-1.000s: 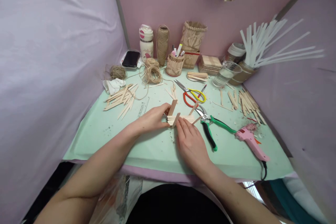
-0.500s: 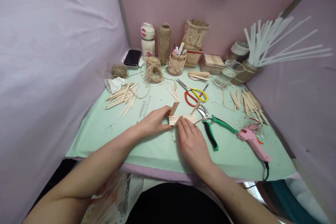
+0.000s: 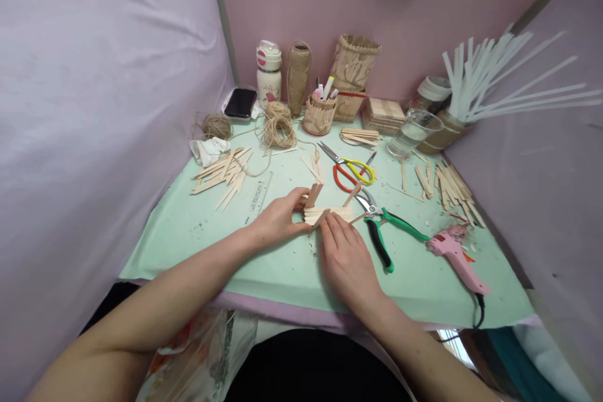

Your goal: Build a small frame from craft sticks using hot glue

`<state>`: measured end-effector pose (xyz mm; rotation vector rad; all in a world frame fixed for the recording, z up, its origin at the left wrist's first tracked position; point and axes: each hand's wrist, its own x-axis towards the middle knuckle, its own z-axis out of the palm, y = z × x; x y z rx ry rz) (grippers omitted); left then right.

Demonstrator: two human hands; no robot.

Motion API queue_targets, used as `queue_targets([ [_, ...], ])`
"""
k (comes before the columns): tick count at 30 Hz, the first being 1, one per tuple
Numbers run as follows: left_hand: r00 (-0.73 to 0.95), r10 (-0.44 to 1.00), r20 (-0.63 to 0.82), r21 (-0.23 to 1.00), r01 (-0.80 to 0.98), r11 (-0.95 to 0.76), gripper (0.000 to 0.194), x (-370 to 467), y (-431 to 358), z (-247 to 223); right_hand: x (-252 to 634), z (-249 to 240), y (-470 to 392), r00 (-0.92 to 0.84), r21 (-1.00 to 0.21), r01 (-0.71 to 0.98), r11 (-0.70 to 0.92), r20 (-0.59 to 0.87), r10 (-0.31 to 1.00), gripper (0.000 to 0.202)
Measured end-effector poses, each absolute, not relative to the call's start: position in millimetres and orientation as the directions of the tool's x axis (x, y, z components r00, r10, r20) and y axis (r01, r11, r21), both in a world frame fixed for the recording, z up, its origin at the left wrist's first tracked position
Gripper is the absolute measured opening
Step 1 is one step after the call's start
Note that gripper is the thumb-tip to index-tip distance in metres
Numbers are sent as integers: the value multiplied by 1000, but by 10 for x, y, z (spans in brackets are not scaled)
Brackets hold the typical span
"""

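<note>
A small craft-stick piece (image 3: pixel 336 213) lies on the table, a flat row of wooden sticks with short sticks standing up at its corners. My left hand (image 3: pixel 285 217) is closed on its left end, thumb at the near corner and fingers behind the upright sticks (image 3: pixel 314 195) there. My right hand (image 3: pixel 346 248) rests against the near side, its fingertips at the slanted front stick (image 3: pixel 321 218); they partly hide the piece. Just right of it lie green-handled pruning shears (image 3: pixel 374 217), with red-and-yellow-handled scissors (image 3: pixel 351 169) behind.
A pink glue gun (image 3: pixel 455 251) lies at right, its cord over the edge. Loose sticks (image 3: pixel 223 173) are piled left, more sticks (image 3: pixel 452 188) right. Along the back stand a bottle (image 3: pixel 269 75), twine (image 3: pixel 277 129), a pen holder (image 3: pixel 320 114) and a glass of water (image 3: pixel 405 138).
The camera view has shifted slightly. Both hands stay on the craft-stick piece; at its left end the upright now shows as two sticks side by side.
</note>
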<state>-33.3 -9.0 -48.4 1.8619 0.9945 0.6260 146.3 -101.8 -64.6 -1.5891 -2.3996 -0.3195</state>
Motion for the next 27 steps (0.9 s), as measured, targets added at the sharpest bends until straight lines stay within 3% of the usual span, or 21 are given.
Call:
queue_targets([
  [27,547,837,26,892,366,-267,66,-334,-85,-466,1457,-650,-1019,-390,82,919,386,347,853,43],
])
